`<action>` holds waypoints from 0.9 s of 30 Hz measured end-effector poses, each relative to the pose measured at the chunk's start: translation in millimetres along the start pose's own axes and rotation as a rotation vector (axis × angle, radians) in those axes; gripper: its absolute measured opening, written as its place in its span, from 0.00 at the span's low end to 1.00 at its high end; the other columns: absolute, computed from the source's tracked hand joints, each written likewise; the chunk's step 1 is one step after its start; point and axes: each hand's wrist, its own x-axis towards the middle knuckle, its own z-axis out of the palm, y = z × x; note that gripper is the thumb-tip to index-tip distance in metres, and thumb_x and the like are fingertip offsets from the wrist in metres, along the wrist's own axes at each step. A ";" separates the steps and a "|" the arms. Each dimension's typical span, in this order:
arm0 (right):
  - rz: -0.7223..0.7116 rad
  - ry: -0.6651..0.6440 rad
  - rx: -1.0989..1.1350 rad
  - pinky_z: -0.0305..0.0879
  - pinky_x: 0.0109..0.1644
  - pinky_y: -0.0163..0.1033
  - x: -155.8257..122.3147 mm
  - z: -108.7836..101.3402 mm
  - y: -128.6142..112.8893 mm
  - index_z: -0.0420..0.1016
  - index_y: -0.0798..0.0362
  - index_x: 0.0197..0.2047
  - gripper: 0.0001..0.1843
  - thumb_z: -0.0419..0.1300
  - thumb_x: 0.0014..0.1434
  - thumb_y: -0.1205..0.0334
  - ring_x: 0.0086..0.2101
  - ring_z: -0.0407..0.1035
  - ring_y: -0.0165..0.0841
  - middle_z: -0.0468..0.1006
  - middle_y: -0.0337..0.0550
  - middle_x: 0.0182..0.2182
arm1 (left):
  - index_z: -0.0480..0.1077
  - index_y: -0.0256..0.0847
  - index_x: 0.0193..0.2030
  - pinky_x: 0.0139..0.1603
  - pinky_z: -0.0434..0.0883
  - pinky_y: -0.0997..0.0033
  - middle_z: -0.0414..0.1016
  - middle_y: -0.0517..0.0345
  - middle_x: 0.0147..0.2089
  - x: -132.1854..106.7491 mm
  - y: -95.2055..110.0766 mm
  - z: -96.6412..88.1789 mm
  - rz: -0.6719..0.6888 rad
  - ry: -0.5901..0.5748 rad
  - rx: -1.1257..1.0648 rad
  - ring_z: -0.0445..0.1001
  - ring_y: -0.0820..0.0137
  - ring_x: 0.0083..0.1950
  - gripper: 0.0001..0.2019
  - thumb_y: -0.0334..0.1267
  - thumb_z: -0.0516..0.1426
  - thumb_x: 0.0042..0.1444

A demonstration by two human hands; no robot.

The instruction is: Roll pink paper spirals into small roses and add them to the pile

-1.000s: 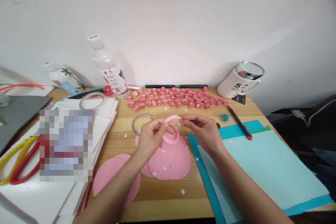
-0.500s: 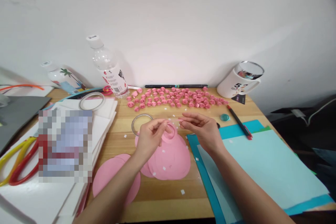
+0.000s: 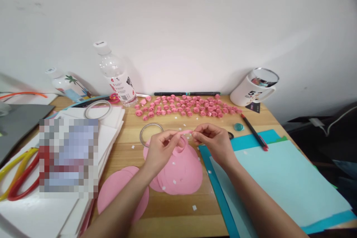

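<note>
Over the middle of the wooden table (image 3: 167,215), both my hands pinch a narrow pink paper strip (image 3: 185,132). My left hand (image 3: 161,148) grips its left end and my right hand (image 3: 212,140) its right end, fingers closed. The strip trails down to a curled pink piece (image 3: 180,145) lying on a pile of pink paper circles (image 3: 181,171) directly under my hands. Further back, many small rolled pink paper roses (image 3: 184,106) lie in rows.
A tape ring (image 3: 149,133) lies left of my hands, another tape ring (image 3: 97,109) on white sheets (image 3: 108,134). Two bottles (image 3: 115,74) stand at the back left, a white mug (image 3: 255,87) at the back right. Blue paper sheets (image 3: 284,178), a red pen (image 3: 255,132), coloured cables (image 3: 19,174).
The arched strip has been pulled lower and flatter between my hands, which sank slightly toward the pink circles. The camera view tipped up a little.
</note>
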 end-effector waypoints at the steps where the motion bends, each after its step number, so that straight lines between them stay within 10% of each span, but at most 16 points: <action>1: -0.006 -0.007 -0.004 0.67 0.24 0.35 -0.1 0.4 -0.4 0.72 0.54 0.23 0.14 0.69 0.42 0.54 0.19 0.67 0.28 0.72 0.36 0.16 | 0.76 0.37 0.30 0.24 0.67 0.77 0.77 0.55 0.26 -0.3 0.2 0.1 -0.009 -0.022 -0.007 0.72 0.72 0.25 0.11 0.41 0.56 0.54; 7: -0.086 -0.045 -0.056 0.62 0.23 0.33 -5.1 3.7 1.0 0.69 0.53 0.23 0.15 0.70 0.43 0.55 0.19 0.63 0.26 0.70 0.35 0.17 | 0.75 0.37 0.41 0.21 0.64 0.79 0.71 0.59 0.22 -1.6 2.9 1.2 -0.030 -0.139 -0.065 0.66 0.77 0.20 0.13 0.41 0.56 0.54; 17: -0.298 -0.035 -0.253 0.63 0.24 0.36 -10.0 3.8 7.9 0.72 0.52 0.23 0.15 0.70 0.42 0.53 0.21 0.64 0.29 0.73 0.38 0.19 | 0.75 0.36 0.31 0.25 0.66 0.76 0.68 0.61 0.18 -2.6 1.5 0.4 -0.028 -0.226 -0.089 0.67 0.75 0.22 0.13 0.44 0.55 0.55; 27: -0.188 -0.123 -0.177 0.55 0.21 0.33 -9.1 2.6 2.5 0.67 0.52 0.21 0.19 0.72 0.38 0.52 0.19 0.58 0.26 0.68 0.35 0.17 | 0.76 0.37 0.37 0.32 0.68 0.73 0.73 0.56 0.30 -1.7 5.0 -3.9 -0.015 -0.390 -0.068 0.70 0.73 0.29 0.09 0.33 0.54 0.54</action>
